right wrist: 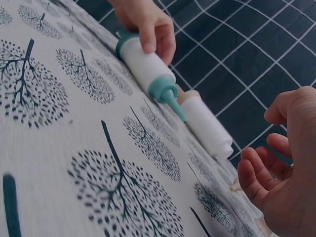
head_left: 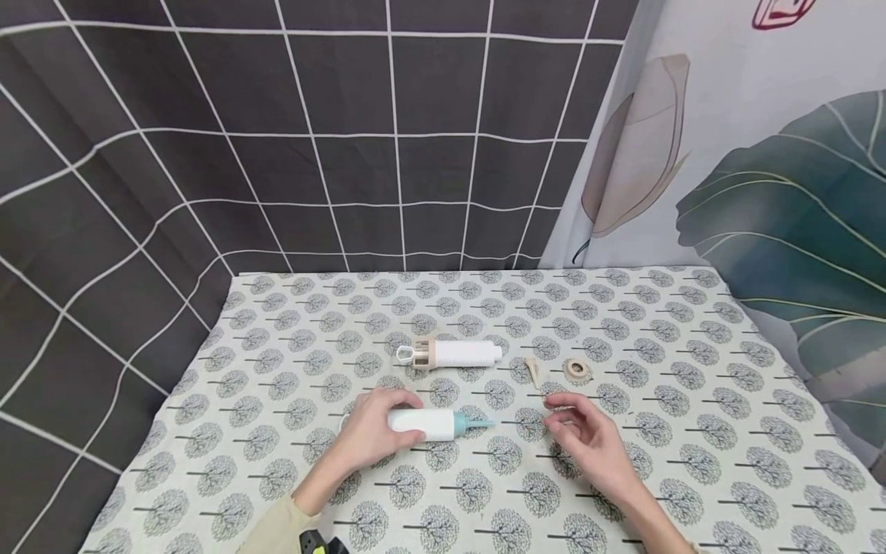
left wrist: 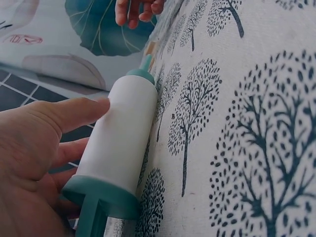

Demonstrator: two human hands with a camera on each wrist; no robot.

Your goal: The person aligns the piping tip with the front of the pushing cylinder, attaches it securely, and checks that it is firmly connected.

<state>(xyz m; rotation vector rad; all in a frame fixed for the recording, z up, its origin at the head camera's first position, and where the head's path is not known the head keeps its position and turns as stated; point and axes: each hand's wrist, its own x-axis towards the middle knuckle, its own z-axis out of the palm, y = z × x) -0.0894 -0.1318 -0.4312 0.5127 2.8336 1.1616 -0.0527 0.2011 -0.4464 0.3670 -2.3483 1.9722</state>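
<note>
Low over the patterned tablecloth, my left hand (head_left: 374, 425) holds a white piping syringe (head_left: 431, 424) by its barrel, thumb on one side and fingers on the other. A teal nozzle (head_left: 477, 423) points right from its front end. The left wrist view shows the teal rear flange (left wrist: 101, 195) of this syringe and my thumb along the white barrel. Off the nozzle's tip, my right hand (head_left: 587, 440) hovers with loosely bent fingers and nothing in them. The right wrist view shows the same empty right hand (right wrist: 284, 168) beside the tablecloth.
Behind the held syringe lies a second white syringe (head_left: 465, 354) with a beige collar and a pull loop at its left end. To its right are a small beige nozzle (head_left: 532, 372) and a round beige cap (head_left: 577, 371). A dark checked curtain (head_left: 353, 169) hangs behind the table.
</note>
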